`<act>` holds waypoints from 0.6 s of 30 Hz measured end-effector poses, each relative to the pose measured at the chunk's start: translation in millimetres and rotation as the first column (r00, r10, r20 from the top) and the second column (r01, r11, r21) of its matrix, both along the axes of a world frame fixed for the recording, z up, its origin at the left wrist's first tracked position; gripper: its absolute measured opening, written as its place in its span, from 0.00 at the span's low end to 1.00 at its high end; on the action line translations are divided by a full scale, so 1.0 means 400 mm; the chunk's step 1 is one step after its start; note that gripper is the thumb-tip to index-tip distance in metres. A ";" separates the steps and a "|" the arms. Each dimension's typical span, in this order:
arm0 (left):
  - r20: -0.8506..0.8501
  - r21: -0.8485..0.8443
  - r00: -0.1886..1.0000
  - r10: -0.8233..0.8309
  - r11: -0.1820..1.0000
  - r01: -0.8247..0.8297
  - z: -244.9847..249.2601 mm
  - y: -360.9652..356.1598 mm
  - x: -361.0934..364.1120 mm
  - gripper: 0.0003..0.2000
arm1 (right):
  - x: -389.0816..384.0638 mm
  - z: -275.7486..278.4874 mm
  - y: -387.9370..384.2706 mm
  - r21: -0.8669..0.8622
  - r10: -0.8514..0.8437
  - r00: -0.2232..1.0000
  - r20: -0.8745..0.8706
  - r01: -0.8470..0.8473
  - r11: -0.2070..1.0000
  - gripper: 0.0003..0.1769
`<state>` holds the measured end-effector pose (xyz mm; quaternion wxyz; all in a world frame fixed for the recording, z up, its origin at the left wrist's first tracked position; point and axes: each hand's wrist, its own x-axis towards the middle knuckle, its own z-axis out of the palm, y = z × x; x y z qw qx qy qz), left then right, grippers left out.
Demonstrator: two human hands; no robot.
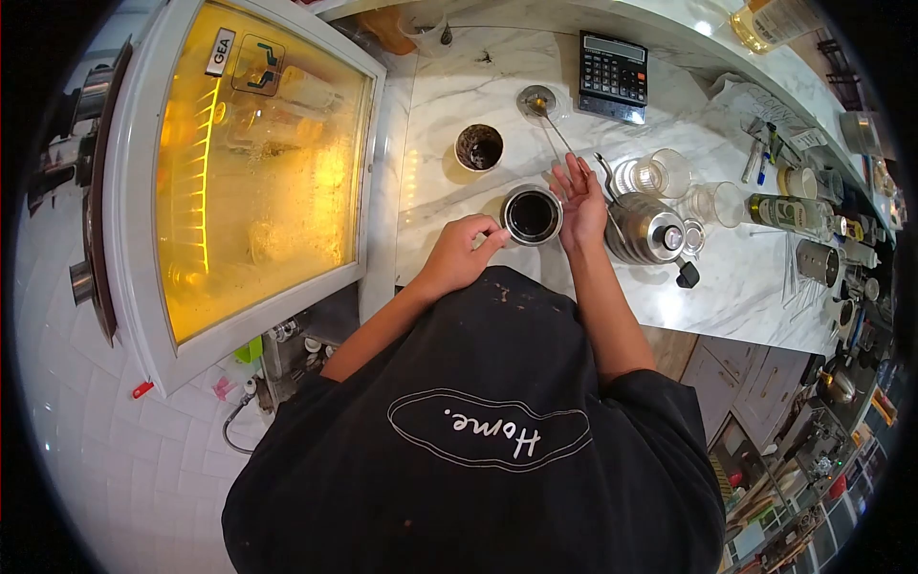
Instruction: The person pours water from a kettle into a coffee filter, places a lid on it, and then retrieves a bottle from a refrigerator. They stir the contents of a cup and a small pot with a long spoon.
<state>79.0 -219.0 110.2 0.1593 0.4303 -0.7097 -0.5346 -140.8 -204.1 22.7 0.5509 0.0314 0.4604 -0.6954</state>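
A round metal cup [532,214] with dark liquid in it stands on the counter in front of me. My left hand [463,253] is at its left side, thumb and fingertips closed against the rim. My right hand [580,204] is turned palm up at the cup's right, its fingers around a thin long-handled spoon [555,132]. The spoon's far end is over a small clear glass dish [536,99]. Dark residue coats the inside of a paper cup [479,148] beyond the metal cup. A steel gooseneck kettle [646,230] is close to my right hand.
A glass-door fridge [268,172] with yellow light inside borders the left. On the marble counter [440,77] lies a calculator [612,77]. Clear glasses [667,172] and a green-tinted bottle [792,216] stand farther right. A raised shelf edge runs along the back.
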 end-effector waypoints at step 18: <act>0.038 0.049 0.999 0.027 0.998 -0.029 -0.003 0.020 0.039 0.15 | -0.005 0.002 0.034 -0.077 0.048 0.990 0.136 -0.037 0.996 0.25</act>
